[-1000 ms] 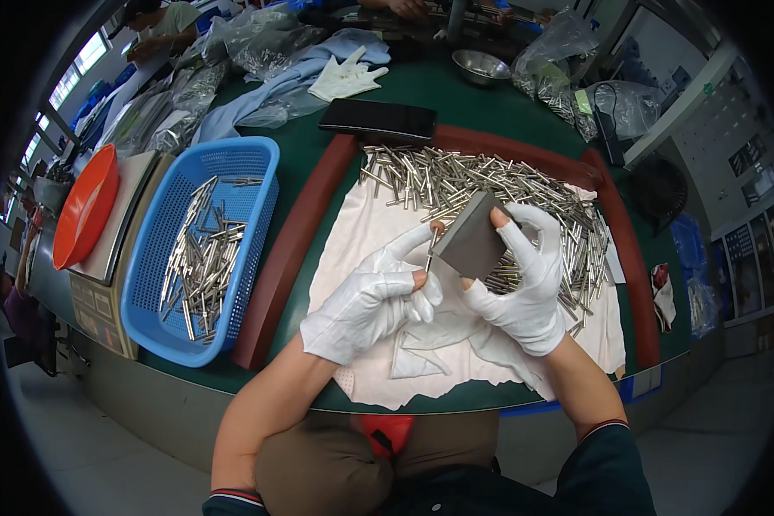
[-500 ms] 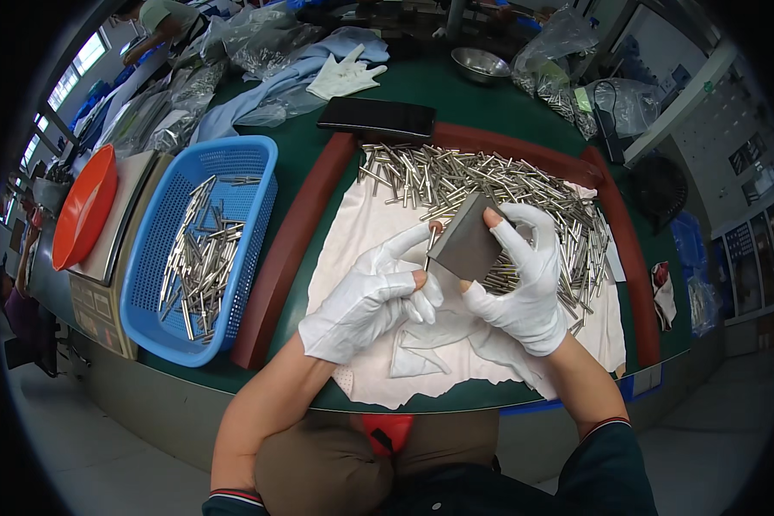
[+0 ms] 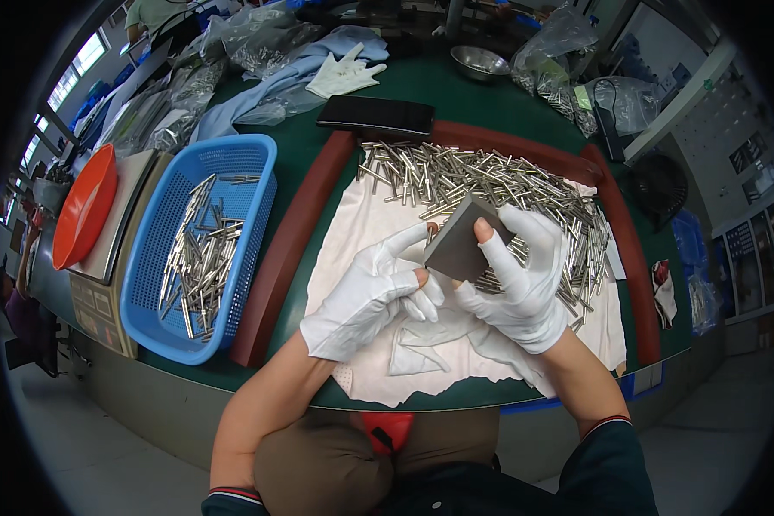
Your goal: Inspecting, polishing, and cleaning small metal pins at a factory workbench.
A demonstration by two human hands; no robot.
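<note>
A flat dark grey block (image 3: 461, 248) is held tilted in my right hand (image 3: 525, 284), its bare fingertips pressing on the face and lower edge. My left hand (image 3: 361, 297) has thumb and fingers closed on a slim metal pin, mostly hidden now, at the block's left edge. Both hands wear white gloves with some fingertips uncovered. Behind them, a heap of loose metal pins (image 3: 456, 176) spreads over a pale pink cloth (image 3: 340, 249). White crumpled fabric (image 3: 417, 357) lies under my hands.
Dark red wooden rails (image 3: 288, 258) border the cloth. To the left stand a blue plastic basket (image 3: 265, 185) holding more pins and an orange tray (image 3: 84, 211). Farther back are a black phone-like slab (image 3: 377, 115), a white glove (image 3: 346, 74), a metal bowl (image 3: 480, 62) and plastic bags.
The block has turned slightly and shifted a little left in my right hand, whose fingers have moved a little. My left hand stays nearly in place. A person in the far background has moved.
</note>
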